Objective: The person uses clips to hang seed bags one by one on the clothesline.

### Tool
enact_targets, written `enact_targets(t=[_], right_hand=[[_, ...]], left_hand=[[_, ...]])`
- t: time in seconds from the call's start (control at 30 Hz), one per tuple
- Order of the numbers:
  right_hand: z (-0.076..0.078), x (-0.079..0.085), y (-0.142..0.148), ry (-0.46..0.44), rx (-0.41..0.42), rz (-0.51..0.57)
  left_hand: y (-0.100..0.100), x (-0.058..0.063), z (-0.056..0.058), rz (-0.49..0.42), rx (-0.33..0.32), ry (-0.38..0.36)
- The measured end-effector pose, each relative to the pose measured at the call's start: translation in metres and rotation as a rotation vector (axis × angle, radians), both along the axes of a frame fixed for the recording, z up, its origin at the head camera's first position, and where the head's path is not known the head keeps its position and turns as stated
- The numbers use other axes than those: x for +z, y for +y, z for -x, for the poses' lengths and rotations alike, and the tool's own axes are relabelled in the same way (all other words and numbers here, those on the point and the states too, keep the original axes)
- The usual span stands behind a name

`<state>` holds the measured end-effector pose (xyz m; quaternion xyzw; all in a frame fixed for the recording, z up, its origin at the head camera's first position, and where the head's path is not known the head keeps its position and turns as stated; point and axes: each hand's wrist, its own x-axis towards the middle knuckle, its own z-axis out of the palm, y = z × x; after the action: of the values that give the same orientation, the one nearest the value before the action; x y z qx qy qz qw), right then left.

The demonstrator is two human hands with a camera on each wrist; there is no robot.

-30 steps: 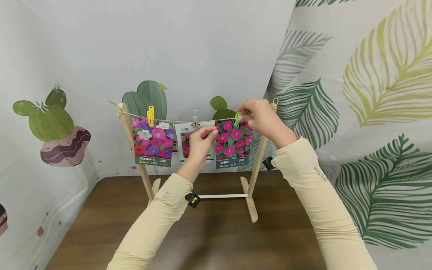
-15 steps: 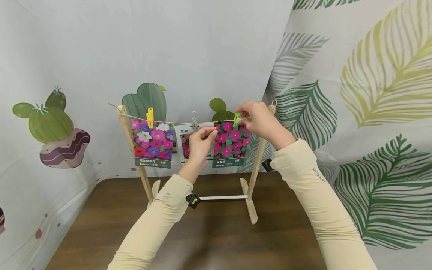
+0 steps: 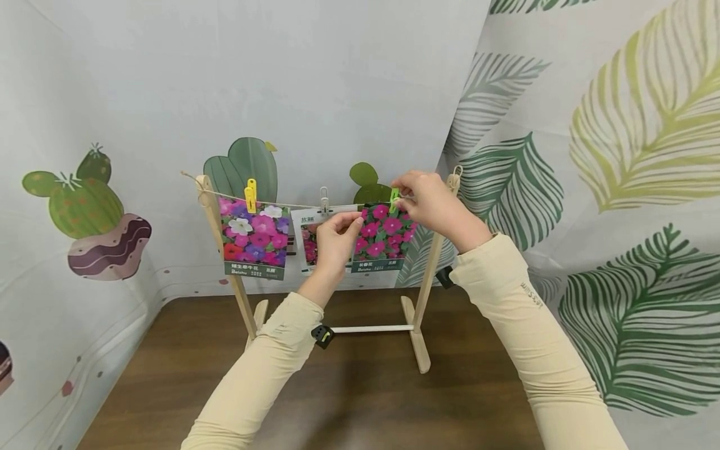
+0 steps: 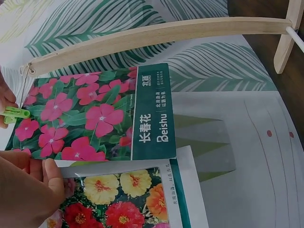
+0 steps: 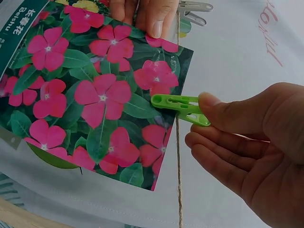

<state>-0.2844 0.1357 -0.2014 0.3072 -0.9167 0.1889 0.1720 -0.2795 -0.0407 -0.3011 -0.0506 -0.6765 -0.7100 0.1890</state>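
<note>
My left hand (image 3: 336, 245) pinches the top left corner of a seed packet (image 3: 380, 232) printed with pink flowers, also plain in the left wrist view. My right hand (image 5: 251, 142) holds the arms of a green clothespin (image 5: 183, 107) between thumb and fingers. The clothespin's tip lies over the packet's top edge, where a twine line (image 5: 179, 190) runs behind. Whether its jaws clamp the twine is hidden. Beside it hangs a white-bordered packet (image 4: 107, 199) with red and yellow flowers, partly behind my left hand, under a grey clothespin (image 3: 324, 201).
At the left, a yellow clothespin (image 3: 250, 196) holds a packet of mixed flowers (image 3: 255, 234) on the twine. The twine spans a wooden stand (image 3: 430, 281) with a white lower bar (image 3: 371, 329), on a brown table (image 3: 394, 406). A printed curtain (image 3: 365, 75) hangs behind.
The pink-flower packet has shifted a little left and its lower end has swung upward. My right hand and the green clothespin sit slightly lower. My left hand stays nearly still.
</note>
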Motion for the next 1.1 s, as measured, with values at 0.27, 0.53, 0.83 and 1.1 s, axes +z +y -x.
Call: enact_targets(t=[0.27,0.53,0.83,1.1], right_hand=[[0.001,-0.002,0.001,-0.016,0.005,-0.004],[0.000,-0.003,0.001,-0.006,0.003,-0.026],[0.001,0.000,0.001,0.028,0.006,-0.034],[0.003,-0.005,0.001,0.025,0.028,-0.025]], left_hand=[[-0.002,-0.002,-0.003,0.009,-0.012,0.007],[-0.004,-0.003,-0.008,0.030,-0.011,0.046],[-0.006,0.001,-0.010,0.025,0.014,0.051],[-0.009,-0.003,-0.014,0.023,0.002,0.054]])
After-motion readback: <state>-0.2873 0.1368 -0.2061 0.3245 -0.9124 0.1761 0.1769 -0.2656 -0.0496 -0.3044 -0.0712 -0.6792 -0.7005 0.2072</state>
